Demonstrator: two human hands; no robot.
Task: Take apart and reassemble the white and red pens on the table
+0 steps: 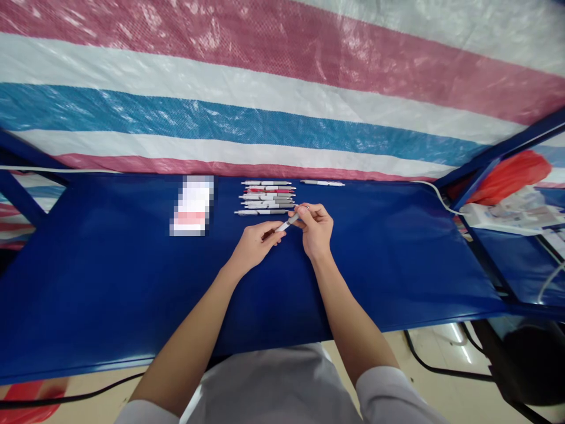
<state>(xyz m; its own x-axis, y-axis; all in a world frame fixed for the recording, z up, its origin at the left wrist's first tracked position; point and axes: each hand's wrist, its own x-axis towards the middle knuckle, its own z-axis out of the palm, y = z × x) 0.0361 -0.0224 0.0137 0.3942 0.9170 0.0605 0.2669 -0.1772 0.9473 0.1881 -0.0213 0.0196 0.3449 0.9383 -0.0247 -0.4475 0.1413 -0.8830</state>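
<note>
Striped tarpaulin [265, 88] in red, white and blue backs a blue table [397, 253]. Above the table's middle, the left hand [256, 241] and right hand [315, 229] meet, the fingers of both closed narrowly on one grey-white pen [289, 222]. Just behind lie a white-and-red card [192, 206], its print too blurred to read, a row of pens [267, 197] and a lone pen [322, 183].

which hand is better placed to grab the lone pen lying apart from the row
Likely the right hand: it is closest to the lone pen. The left hand is farther off. Both hands pinch the held pen beside the row of pens.
</note>
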